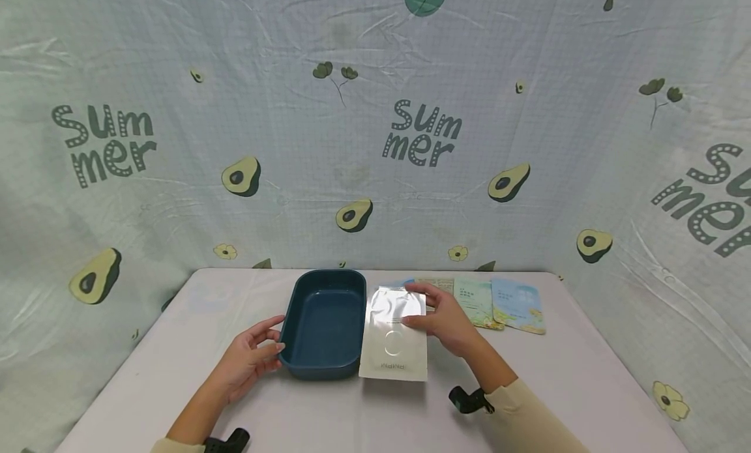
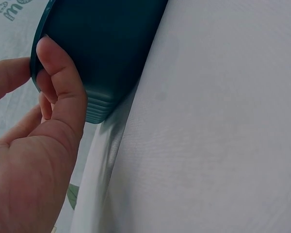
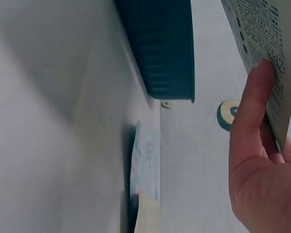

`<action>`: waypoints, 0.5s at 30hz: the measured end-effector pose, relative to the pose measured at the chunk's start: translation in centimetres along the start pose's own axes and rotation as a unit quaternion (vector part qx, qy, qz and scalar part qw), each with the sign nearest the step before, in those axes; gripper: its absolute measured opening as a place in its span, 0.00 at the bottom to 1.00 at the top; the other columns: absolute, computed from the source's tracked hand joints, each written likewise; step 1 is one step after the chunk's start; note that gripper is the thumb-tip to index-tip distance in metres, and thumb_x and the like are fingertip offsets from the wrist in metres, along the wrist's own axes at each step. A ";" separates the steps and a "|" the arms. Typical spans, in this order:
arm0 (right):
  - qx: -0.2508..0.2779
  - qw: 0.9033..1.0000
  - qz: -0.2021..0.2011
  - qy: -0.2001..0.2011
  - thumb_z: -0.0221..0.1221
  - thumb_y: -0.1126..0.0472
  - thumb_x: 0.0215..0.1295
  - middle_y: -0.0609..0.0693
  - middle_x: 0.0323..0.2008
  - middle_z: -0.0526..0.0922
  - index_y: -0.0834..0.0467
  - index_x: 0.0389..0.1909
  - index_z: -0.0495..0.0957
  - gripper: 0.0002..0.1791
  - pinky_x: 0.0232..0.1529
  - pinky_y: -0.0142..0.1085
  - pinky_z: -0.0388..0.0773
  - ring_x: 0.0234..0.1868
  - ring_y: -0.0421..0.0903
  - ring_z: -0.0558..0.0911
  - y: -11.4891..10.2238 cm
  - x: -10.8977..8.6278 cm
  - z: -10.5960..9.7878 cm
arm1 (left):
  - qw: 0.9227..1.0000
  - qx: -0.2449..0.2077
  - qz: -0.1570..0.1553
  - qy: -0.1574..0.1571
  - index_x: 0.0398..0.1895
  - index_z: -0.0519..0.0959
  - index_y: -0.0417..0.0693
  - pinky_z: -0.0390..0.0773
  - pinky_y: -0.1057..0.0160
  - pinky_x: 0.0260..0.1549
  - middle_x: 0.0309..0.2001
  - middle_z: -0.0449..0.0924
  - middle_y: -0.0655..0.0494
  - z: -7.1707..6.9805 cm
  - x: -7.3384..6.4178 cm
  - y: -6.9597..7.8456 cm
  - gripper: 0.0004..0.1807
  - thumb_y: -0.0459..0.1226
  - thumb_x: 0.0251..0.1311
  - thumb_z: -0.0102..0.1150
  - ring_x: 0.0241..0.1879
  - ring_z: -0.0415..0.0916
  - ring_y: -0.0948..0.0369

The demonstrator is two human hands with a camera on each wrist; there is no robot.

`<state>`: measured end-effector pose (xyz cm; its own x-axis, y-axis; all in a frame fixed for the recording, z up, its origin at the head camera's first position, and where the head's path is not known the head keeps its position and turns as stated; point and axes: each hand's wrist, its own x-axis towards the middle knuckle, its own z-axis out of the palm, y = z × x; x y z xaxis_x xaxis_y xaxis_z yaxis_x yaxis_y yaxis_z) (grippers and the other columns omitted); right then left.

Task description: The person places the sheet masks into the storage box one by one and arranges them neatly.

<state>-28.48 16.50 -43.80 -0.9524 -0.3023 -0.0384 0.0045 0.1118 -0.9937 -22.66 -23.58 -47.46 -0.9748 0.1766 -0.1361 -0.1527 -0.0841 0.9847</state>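
Dark-teal tray on surface, left fingers pinching rim at 9 o'clock, probably steadying it. Foil sachet held up at tray's 3 o'clock, right fingers pinching edge, guess for flatness.

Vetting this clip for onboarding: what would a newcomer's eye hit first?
Probably the dark teal tray, left of the table's centre. Then the shiny silver and cream packet just right of it, pinched in the right hand. Behind, the pale avocado-print backdrop also stands out.
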 end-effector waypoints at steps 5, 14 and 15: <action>0.005 1.000 -0.004 -0.002 0.74 0.67 0.55 0.59 0.63 0.79 0.51 0.70 0.71 0.40 0.42 0.46 0.88 0.48 0.50 0.86 -0.4 0.6 1.1 | 1.000 -0.002 0.003 -0.004 0.80 0.54 0.39 0.84 0.66 0.35 0.45 0.71 0.56 -0.1 0.0 -0.1 0.41 0.30 0.68 0.62 0.31 0.77 0.64; 0.018 1.000 -0.004 -0.001 0.73 0.69 0.56 0.60 0.65 0.78 0.54 0.73 0.69 0.43 0.42 0.46 0.88 0.48 0.51 0.87 -1.1 1.8 3.2 | 1.000 -0.005 0.005 -0.007 0.80 0.54 0.38 0.84 0.66 0.35 0.45 0.71 0.56 -0.1 0.1 -0.2 0.41 0.30 0.68 0.62 0.31 0.77 0.65; 0.020 1.000 -0.005 -0.001 0.73 0.69 0.56 0.60 0.66 0.78 0.55 0.73 0.68 0.43 0.43 0.46 0.88 0.49 0.51 0.87 -1.1 1.9 3.4 | 1.000 -0.004 0.004 -0.006 0.80 0.55 0.38 0.84 0.66 0.35 0.45 0.71 0.56 -0.1 0.1 -0.2 0.41 0.30 0.68 0.62 0.31 0.77 0.65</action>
<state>-29.30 12.57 -43.12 -0.9517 -0.3058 -0.0285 0.0072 0.0706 -0.9975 -22.71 -23.63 -47.63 -0.9741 0.1876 -0.1260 -0.1455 -0.0945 0.9848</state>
